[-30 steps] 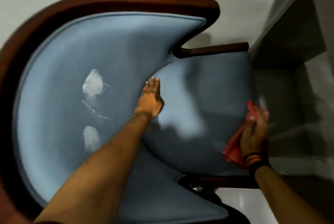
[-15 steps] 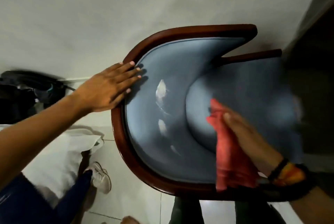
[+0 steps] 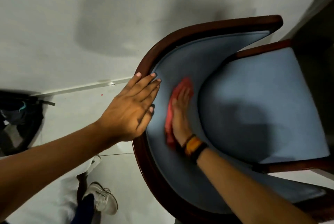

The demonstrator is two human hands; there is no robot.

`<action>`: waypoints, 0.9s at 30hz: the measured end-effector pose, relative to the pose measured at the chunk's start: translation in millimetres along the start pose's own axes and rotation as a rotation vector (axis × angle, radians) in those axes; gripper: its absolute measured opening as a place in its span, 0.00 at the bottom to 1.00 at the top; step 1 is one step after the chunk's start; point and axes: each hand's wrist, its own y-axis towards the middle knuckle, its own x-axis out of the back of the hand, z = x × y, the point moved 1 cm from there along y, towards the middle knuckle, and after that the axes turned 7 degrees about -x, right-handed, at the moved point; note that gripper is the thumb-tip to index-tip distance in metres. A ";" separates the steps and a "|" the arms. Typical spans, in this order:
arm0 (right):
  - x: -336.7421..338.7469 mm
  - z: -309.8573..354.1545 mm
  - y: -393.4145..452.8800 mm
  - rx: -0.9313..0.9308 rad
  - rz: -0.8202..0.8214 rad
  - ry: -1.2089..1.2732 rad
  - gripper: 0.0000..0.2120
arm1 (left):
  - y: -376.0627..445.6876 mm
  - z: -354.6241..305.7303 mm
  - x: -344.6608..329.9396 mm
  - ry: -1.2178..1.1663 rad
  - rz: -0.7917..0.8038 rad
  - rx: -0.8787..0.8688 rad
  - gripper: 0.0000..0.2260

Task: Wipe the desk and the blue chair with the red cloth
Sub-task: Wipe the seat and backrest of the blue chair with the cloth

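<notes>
The blue chair point(image 3: 253, 97) with its dark wooden frame fills the right half of the view, seen from above. My left hand point(image 3: 132, 108) lies flat with fingers spread over the curved top rail of the backrest. My right hand point(image 3: 180, 113) presses the red cloth point(image 3: 169, 115) flat against the inner blue padding of the backrest, close beside my left hand. The cloth is blurred by motion and partly hidden under my palm. The desk point(image 3: 316, 30) shows as a dark edge at the far right, just beyond the seat.
A white wall stands behind the chair. A dark bag point(image 3: 19, 115) lies on the tiled floor at the left. My white shoe point(image 3: 104, 200) and a pale bundle point(image 3: 59, 204) are at the bottom left, next to the chair.
My right hand carried the red cloth from the seat's edge across to the inner backrest. My left hand left the seat and settled on the top rail. The pale smears are no longer visible.
</notes>
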 end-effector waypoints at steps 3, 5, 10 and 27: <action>-30.9 33.4 61.0 -0.342 -0.068 0.131 0.33 | 0.6 0.9 -2.3 0.023 -0.014 -0.019 0.27; -39.3 24.3 49.9 -0.340 -0.048 0.128 0.35 | 0.4 2.1 -3.6 0.018 -0.022 -0.024 0.27; 25.2 -16.0 -100.8 0.110 0.567 -0.189 0.30 | 2.8 4.4 1.7 0.025 -0.003 -0.053 0.28; -20.8 19.5 -46.2 0.185 0.217 -0.070 0.31 | 2.8 4.0 -2.1 0.012 0.024 -0.036 0.29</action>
